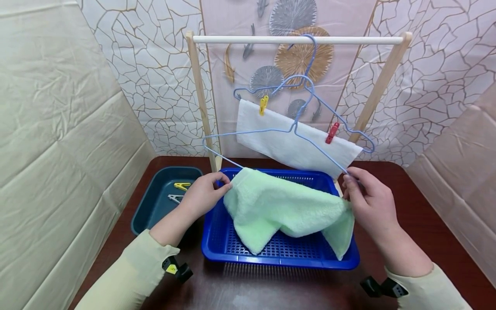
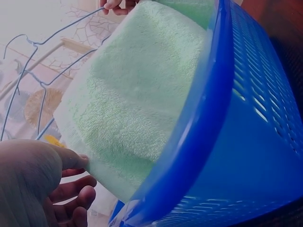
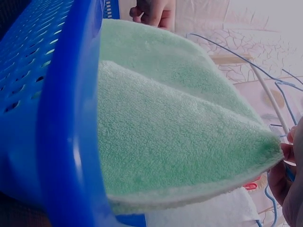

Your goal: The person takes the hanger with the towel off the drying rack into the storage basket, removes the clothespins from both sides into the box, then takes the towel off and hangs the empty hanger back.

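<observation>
A light green towel (image 1: 286, 202) hangs in folds over the blue basket (image 1: 279, 261), draped on the lower bar of a blue wire hanger (image 1: 252, 131). My left hand (image 1: 203, 193) pinches the towel's upper left corner; in the left wrist view its thumb (image 2: 73, 160) lies on the towel's edge. With my right hand (image 1: 370, 200) I grip the hanger's right end, and the towel's right corner is between those fingers too, as the right wrist view shows. The hanger's lower bar is mostly hidden by the towel.
Behind stands a wooden rack with a white rod (image 1: 255, 40). From it hangs another blue hanger (image 1: 312, 56) bearing a white towel (image 1: 286, 140), clipped by a yellow clothespin (image 1: 263, 105) and a red clothespin (image 1: 332, 133). At left, a dark green tray (image 1: 155, 206) holds clothespins.
</observation>
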The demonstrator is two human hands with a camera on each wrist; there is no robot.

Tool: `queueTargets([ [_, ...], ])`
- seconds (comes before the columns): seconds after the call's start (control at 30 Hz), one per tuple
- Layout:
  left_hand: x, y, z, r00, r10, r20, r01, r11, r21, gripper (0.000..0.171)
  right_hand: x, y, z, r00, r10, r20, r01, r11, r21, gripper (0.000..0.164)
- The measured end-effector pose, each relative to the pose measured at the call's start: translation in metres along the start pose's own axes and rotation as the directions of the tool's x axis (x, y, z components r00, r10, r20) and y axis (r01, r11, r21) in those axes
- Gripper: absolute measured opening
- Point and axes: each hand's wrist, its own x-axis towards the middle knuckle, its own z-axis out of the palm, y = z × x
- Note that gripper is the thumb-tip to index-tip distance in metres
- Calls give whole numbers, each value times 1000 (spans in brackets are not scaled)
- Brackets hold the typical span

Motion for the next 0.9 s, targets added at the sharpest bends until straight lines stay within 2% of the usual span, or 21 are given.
queueTargets([
  [0.43,3,-3,2,1000,2,7,-2,1000,-14,12,1,-1,1,1000,-6,12,6,1000,2,20],
  [0.73,3,5,-4,999,36,-6,-36,998,-44,28,2,-3,2,999,-31,10,31,999,14,21],
  [0.9,4,9,-4,997,79,-14,-80,994,-69,34,4,-3,3,999,-50,3,50,999,16,21],
])
